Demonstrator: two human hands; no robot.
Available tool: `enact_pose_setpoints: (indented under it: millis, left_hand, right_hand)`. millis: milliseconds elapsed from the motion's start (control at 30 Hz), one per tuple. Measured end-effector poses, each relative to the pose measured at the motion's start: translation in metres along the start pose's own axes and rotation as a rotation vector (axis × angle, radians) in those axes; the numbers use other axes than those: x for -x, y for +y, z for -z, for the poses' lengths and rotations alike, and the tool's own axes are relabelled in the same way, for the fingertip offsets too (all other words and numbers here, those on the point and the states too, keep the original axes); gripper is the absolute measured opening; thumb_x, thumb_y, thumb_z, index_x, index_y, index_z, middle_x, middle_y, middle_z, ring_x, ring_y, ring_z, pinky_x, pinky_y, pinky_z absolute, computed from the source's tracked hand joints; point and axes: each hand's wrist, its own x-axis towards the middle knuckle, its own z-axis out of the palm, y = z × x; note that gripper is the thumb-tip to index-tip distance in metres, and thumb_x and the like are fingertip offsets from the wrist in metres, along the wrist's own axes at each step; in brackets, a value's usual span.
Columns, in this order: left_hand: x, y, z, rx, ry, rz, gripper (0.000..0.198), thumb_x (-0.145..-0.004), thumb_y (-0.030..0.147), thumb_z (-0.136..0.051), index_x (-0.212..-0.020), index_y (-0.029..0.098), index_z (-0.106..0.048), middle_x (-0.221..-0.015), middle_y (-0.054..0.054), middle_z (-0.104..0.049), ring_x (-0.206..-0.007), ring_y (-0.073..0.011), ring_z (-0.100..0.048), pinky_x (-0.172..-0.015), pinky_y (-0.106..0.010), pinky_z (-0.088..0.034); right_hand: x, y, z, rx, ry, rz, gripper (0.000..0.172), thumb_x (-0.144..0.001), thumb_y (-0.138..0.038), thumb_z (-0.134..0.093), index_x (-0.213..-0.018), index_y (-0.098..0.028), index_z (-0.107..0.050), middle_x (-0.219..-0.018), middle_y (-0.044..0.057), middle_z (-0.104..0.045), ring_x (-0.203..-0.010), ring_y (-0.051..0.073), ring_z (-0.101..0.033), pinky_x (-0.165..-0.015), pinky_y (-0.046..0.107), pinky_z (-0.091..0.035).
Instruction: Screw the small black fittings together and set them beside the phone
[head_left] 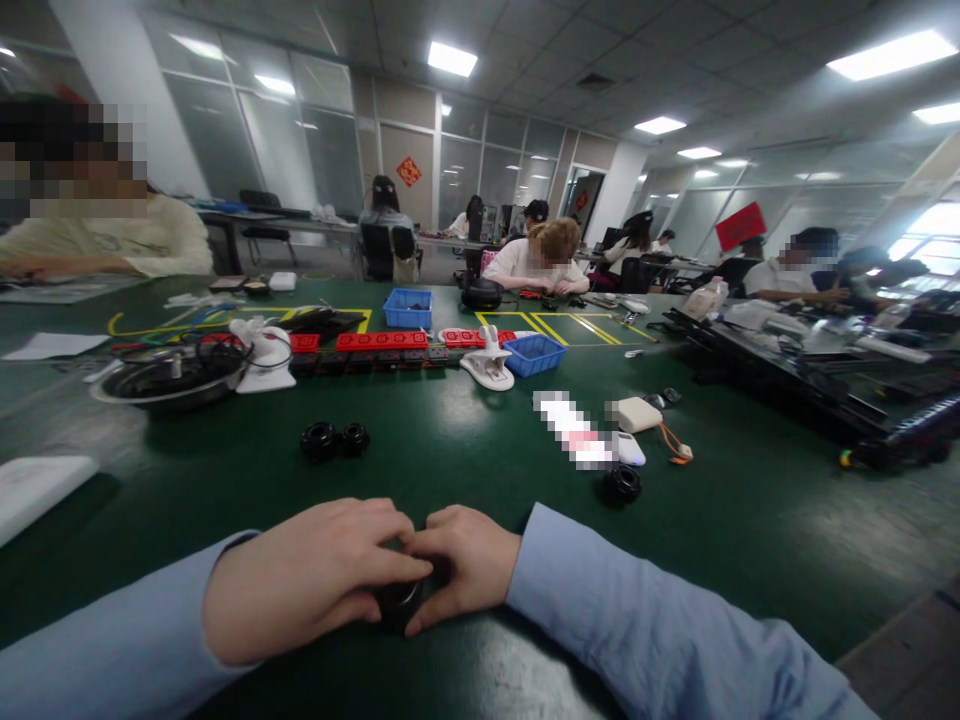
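Note:
Between my two hands, low in the middle of the head view, is a small black round part (402, 604), mostly covered by fingers. My left hand (311, 570) is closed around its left side, with the thumb low and the fingers over the top. From the right, my right hand (469, 560) grips the same part, thumb at its lower edge and index finger meeting the left fingers. Two black ring-shaped parts (319, 440) lie side by side beyond my left hand. Another black ring-shaped part (622, 484) rests beyond my right forearm.
Blue trays (535, 355), red power strips (382, 342), white clamp-like stands (487, 362) and a metal bowl (161, 390) stand across the green table (442, 450). A cream box (636, 414) lies at centre right. Large black frames (817, 380) fill the right; several people sit beyond.

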Motion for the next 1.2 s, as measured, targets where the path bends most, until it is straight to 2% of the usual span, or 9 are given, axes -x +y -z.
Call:
enact_pose_setpoints:
  millis: [233, 367, 500, 633, 733, 933, 1067, 1200]
  left_hand:
    - [-0.002, 0.003, -0.002, 0.002, 0.020, 0.031, 0.028, -0.078, 0.020, -0.064, -0.103, 0.033, -0.061, -0.100, 0.001, -0.060, -0.090, -0.0186, -0.055, -0.074, -0.027, -0.042]
    - [-0.004, 0.004, -0.001, 0.017, 0.019, 0.055, 0.028, -0.079, 0.022, -0.063, -0.104, 0.033, -0.061, -0.100, 0.001, -0.060, -0.090, -0.0188, -0.055, -0.074, -0.027, -0.042]
    - [-0.006, 0.007, 0.001, 0.006, -0.011, 0.140, 0.034, -0.078, 0.022, -0.065, -0.110, 0.031, -0.059, -0.103, -0.001, -0.060, -0.093, -0.0211, -0.055, -0.078, -0.032, -0.043]
    - [-0.010, 0.011, 0.004, -0.019, -0.028, 0.234, 0.030, -0.078, 0.026, -0.065, -0.108, 0.024, -0.061, -0.101, -0.004, -0.061, -0.092, -0.0232, -0.055, -0.079, -0.036, -0.043]
    - [-0.014, 0.015, 0.006, -0.036, -0.033, 0.304, 0.029, -0.076, 0.026, -0.067, -0.104, 0.019, -0.063, -0.098, -0.006, -0.062, -0.091, -0.0240, -0.056, -0.079, -0.037, -0.044]
    - [-0.021, 0.018, -0.003, -0.130, 0.029, 0.425, 0.028, -0.076, 0.035, -0.067, -0.095, 0.015, -0.065, -0.091, -0.008, -0.064, -0.087, -0.0254, -0.058, -0.077, -0.038, -0.044]
    - [-0.022, 0.020, -0.012, -0.205, 0.100, 0.473, 0.029, -0.075, 0.039, -0.066, -0.085, 0.012, -0.065, -0.086, -0.010, -0.063, -0.082, -0.0258, -0.058, -0.074, -0.038, -0.044]
    - [-0.023, 0.020, -0.013, -0.230, 0.108, 0.486, 0.029, -0.076, 0.039, -0.065, -0.085, 0.012, -0.064, -0.086, -0.010, -0.063, -0.081, -0.0261, -0.058, -0.073, -0.039, -0.045]
  right_hand:
    - [-0.001, -0.001, 0.001, 0.035, -0.019, -0.001, 0.045, -0.063, -0.049, -0.072, -0.096, -0.021, -0.061, -0.064, -0.004, -0.054, -0.061, 0.013, -0.050, -0.059, 0.023, -0.037]
    - [-0.001, 0.000, -0.001, 0.047, -0.020, -0.009, 0.048, -0.063, -0.050, -0.072, -0.099, -0.020, -0.060, -0.067, -0.003, -0.056, -0.063, 0.013, -0.052, -0.061, 0.023, -0.038]
    - [-0.002, 0.001, -0.004, 0.059, 0.018, -0.040, 0.051, -0.062, -0.052, -0.072, -0.096, -0.016, -0.060, -0.070, -0.001, -0.057, -0.064, 0.013, -0.051, -0.060, 0.023, -0.037]
    - [-0.003, -0.001, -0.005, 0.078, 0.048, -0.128, 0.047, -0.062, -0.056, -0.070, -0.084, -0.015, -0.059, -0.066, -0.002, -0.055, -0.062, 0.013, -0.050, -0.059, 0.023, -0.036]
    - [-0.002, -0.002, -0.005, 0.096, 0.072, -0.182, 0.048, -0.062, -0.059, -0.069, -0.082, -0.016, -0.059, -0.066, -0.001, -0.056, -0.062, 0.014, -0.051, -0.060, 0.025, -0.036]
    - [-0.001, 0.000, -0.006, 0.075, 0.134, -0.205, 0.052, -0.066, -0.054, -0.068, -0.103, -0.018, -0.059, -0.077, 0.001, -0.063, -0.069, 0.017, -0.055, -0.066, 0.028, -0.037]
    - [-0.002, -0.001, -0.005, 0.066, 0.118, -0.225, 0.049, -0.068, -0.052, -0.066, -0.102, -0.018, -0.060, -0.077, 0.002, -0.064, -0.068, 0.016, -0.055, -0.065, 0.027, -0.037]
    - [-0.003, -0.001, -0.004, 0.070, 0.117, -0.222, 0.048, -0.068, -0.052, -0.067, -0.100, -0.017, -0.061, -0.074, 0.002, -0.062, -0.066, 0.016, -0.054, -0.064, 0.027, -0.037]
